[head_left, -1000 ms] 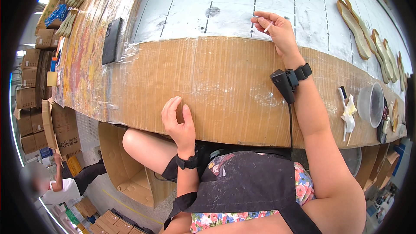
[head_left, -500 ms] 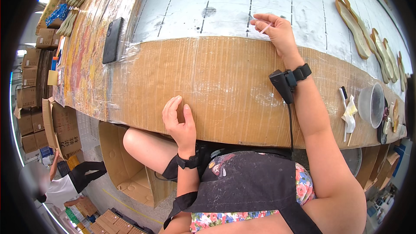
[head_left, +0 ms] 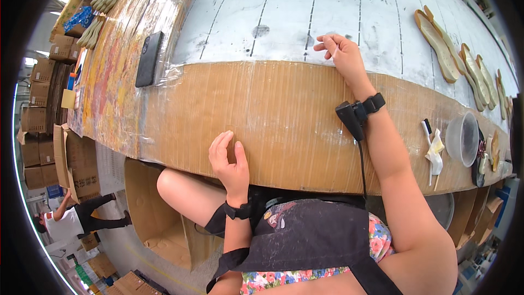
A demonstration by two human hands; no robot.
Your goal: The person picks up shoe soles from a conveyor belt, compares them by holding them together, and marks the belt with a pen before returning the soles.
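My right hand (head_left: 343, 57) is over the near edge of the white, dash-lined table sheet (head_left: 284, 13), its fingers curled together. A thin pale stick (head_left: 338, 48) shows faintly between them; most of it is hidden. My left hand (head_left: 229, 161) hovers at the front edge of the brown cardboard covering (head_left: 262, 109), holding nothing, with thumb and fingers apart. To the right of my right hand, several tan shoe soles (head_left: 436, 43) stand in rows on the white sheet.
A black phone (head_left: 149, 59) lies at left. On the right are a black-tipped brush (head_left: 426, 127), a white crumpled wipe (head_left: 435, 150), a translucent bowl (head_left: 462, 139) and scissors (head_left: 481, 148). An open carton (head_left: 155, 213) stands below the table; a person (head_left: 68, 221) is at far left.
My view has shifted a little, so the table sits lower in it. My right hand has turned slightly, and the stick shows less. The person at far left has changed posture.
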